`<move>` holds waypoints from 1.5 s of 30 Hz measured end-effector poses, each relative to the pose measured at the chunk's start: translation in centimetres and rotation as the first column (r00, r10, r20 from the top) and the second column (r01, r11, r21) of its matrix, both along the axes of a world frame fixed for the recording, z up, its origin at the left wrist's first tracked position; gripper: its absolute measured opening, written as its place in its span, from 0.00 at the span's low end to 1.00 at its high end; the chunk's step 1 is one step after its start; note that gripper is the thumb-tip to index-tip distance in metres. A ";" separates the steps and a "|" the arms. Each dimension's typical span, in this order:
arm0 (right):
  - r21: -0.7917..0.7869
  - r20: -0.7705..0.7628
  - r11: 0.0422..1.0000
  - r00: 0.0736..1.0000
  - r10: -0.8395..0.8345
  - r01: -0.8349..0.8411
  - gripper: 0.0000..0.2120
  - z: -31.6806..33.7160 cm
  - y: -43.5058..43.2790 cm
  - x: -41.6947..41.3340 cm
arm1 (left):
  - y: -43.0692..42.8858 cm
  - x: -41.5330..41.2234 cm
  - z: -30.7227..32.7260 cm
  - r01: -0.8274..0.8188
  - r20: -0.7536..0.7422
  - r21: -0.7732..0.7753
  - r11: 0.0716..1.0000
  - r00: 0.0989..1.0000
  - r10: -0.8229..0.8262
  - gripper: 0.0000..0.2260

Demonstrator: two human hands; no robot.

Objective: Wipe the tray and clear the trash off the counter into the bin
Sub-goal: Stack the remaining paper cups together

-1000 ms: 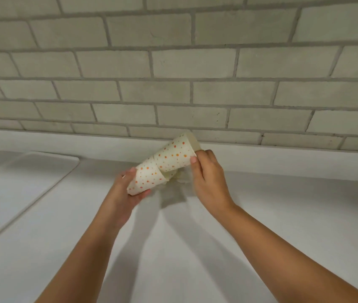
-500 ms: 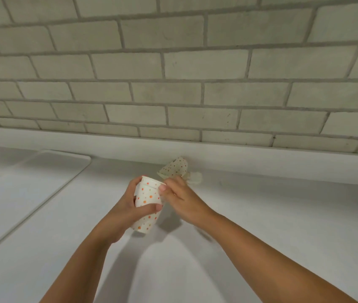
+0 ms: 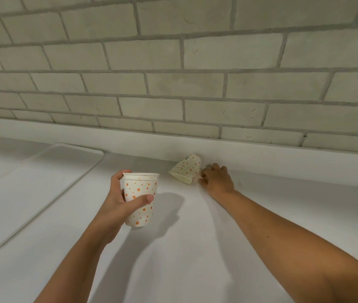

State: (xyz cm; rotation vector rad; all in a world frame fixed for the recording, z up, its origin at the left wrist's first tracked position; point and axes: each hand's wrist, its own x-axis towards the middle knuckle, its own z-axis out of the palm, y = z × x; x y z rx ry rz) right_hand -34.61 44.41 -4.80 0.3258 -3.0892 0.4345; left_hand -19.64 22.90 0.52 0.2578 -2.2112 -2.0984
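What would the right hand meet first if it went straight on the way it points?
Probably the low white ledge just past the right hand, though depth is unclear; the tipped cup lies beside it.

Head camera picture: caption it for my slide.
Left hand holds one dotted cup upright; right hand reaches beside a tipped cup.

**Figure: The person's hands and forearms, head view**

The left hand (image 3: 117,204) and right hand (image 3: 217,182) are bare from fingertips to wrist. The left forearm (image 3: 75,259) and right forearm (image 3: 294,248) are likewise bare along the whole length in view, down to the lower edge of the frame. The left thumbnail (image 3: 150,198) is short, with a rounded tip. A single small dark spot (image 3: 267,236) marks the upper side of the right forearm. The right forearm looks the broader of the two in the wide-angle view.
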 end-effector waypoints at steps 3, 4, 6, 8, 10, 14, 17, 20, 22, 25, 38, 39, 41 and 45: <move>0.031 -0.069 1.000 0.998 0.008 -0.006 0.16 -0.5 0.1 0.3 | -0.6 0.0 0.1 -0.018 -0.002 0.001 1.000 1.000 0.018 0.44; 0.040 -0.064 0.999 0.998 0.001 0.001 0.17 -0.6 0.2 0.4 | -0.8 0.0 0.1 -0.020 -0.001 0.001 1.000 1.000 0.020 0.44; 0.032 -0.041 0.999 0.999 -0.017 0.019 0.17 -0.5 0.7 0.7 | -0.8 0.1 0.0 -0.016 0.005 0.003 1.000 1.000 0.016 0.45; -0.027 -0.037 1.000 0.999 -0.012 0.011 0.17 -0.2 1.5 0.8 | -0.7 0.2 0.0 -0.009 0.010 0.006 1.000 1.000 0.009 0.46; -0.161 -0.053 0.986 0.998 -0.042 0.033 0.13 0.7 2.8 0.8 | -0.5 0.3 -0.1 -0.003 0.011 0.009 1.000 1.000 0.003 0.46; -0.282 -0.104 0.947 0.976 -0.191 0.155 0.11 2.2 6.6 0.0 | -0.1 0.5 0.0 0.006 0.009 0.021 1.000 1.000 -0.006 0.45; -0.113 0.037 0.975 0.981 -0.189 0.192 0.17 1.0 7.8 0.7 | 0.2 0.5 0.2 0.017 0.002 0.029 0.999 1.000 -0.017 0.45; 0.068 0.038 0.983 0.984 -0.176 0.173 0.21 -0.5 6.8 2.3 | 0.7 0.4 0.4 0.024 -0.015 0.027 0.999 1.000 -0.024 0.46; 0.107 0.010 0.986 0.991 -0.131 0.129 0.22 -0.5 5.4 3.1 | 0.7 0.5 0.4 0.018 -0.017 0.030 0.999 1.000 -0.017 0.45; 0.043 0.034 0.997 0.997 -0.065 0.063 0.21 0.2 3.4 3.5 | 0.3 0.8 0.5 -0.020 -0.034 0.038 0.999 0.999 0.022 0.44; 0.256 -0.145 0.966 0.987 0.076 -0.037 0.27 2.5 -4.7 1.6 | -3.4 4.2 0.5 -0.199 -0.070 -0.118 0.973 0.979 0.191 0.24; 0.277 -0.135 0.961 0.989 0.063 -0.023 0.26 2.6 -4.5 1.5 | -3.8 4.6 0.5 -0.216 -0.073 -0.142 0.966 0.976 0.207 0.23; 0.295 -0.138 0.955 0.989 0.042 0.000 0.23 2.7 -4.9 1.5 | -5.1 6.1 0.7 -0.266 -0.094 -0.172 0.948 0.963 0.253 0.22; 0.309 -0.169 0.951 0.982 0.081 -0.025 0.18 4.0 -5.9 2.7 | -7.3 9.4 1.3 -0.341 -0.120 -0.181 0.922 0.938 0.324 0.22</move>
